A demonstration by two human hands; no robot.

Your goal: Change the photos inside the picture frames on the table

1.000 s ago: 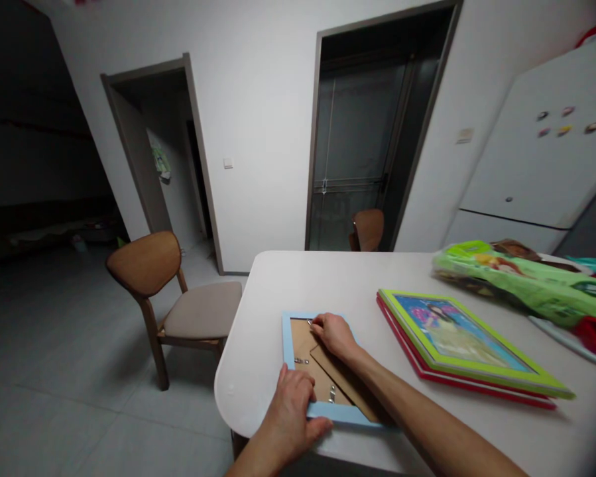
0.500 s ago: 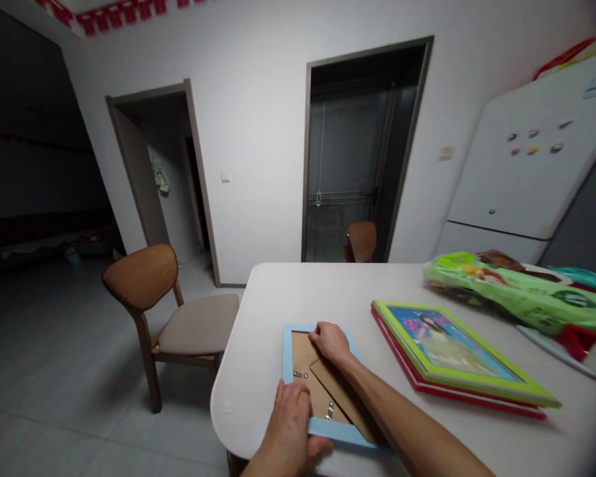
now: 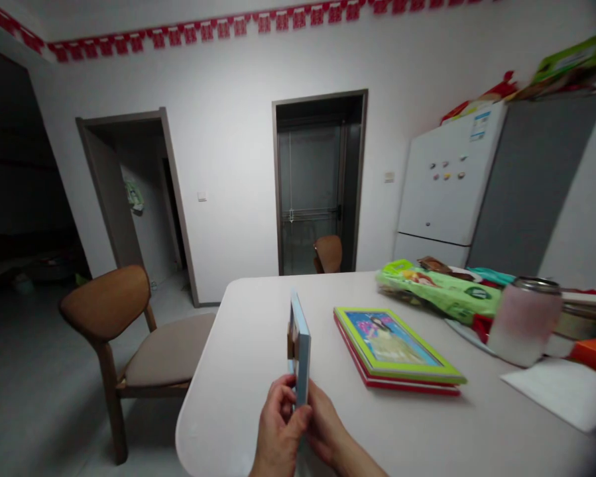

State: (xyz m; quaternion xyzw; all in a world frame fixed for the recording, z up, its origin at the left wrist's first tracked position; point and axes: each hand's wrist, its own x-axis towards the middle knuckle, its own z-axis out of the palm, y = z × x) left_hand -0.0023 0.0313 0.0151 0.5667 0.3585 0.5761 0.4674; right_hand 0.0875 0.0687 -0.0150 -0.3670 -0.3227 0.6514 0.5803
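A light blue picture frame [image 3: 302,351] stands on edge above the near part of the white table [image 3: 248,371], its narrow side turned to me. My left hand [image 3: 280,424] is closed round its near lower end, thumb on the edge, fingers on the back. On the other face my right hand [image 3: 325,424] presses against it, its fingers partly hidden behind the frame. The brown backing shows only as a sliver on the left. To the right lies a stack of picture frames, a green one [image 3: 407,368] with a picture of a figure in a dress on top of red ones [image 3: 407,389].
A green plastic package [image 3: 441,291], a pinkish jar [image 3: 526,324] with a metal lid and a white sheet [image 3: 566,391] lie on the table's right side. A wooden chair [image 3: 109,298] stands at the left. Behind are a fridge [image 3: 441,179] and two doorways.
The blue frame has gone from lying back-up on the table to standing on edge. My right hand has left its far edge for its right face. The view has turned right and up.
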